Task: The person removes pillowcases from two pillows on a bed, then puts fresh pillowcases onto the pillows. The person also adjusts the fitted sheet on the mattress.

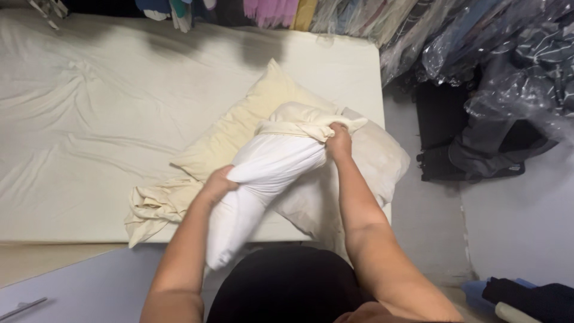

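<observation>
A bedroom in a home: a mattress (89, 119) under a creased cream sheet fills the left and centre of the frame, pillows (251, 119) lie on it, and hanging clothes (478, 42) (many in clear plastic covers) crowd the upper right.

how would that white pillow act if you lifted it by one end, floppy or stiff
Probably floppy: the white pillow already bends and dents where the left hand presses its side. It likely weighs little for its bulk, since the right hand pulls the cream pillowcase over its end with a simple pinch. It looks unlikely to roll or slip on the rumpled bed sheet.
</observation>
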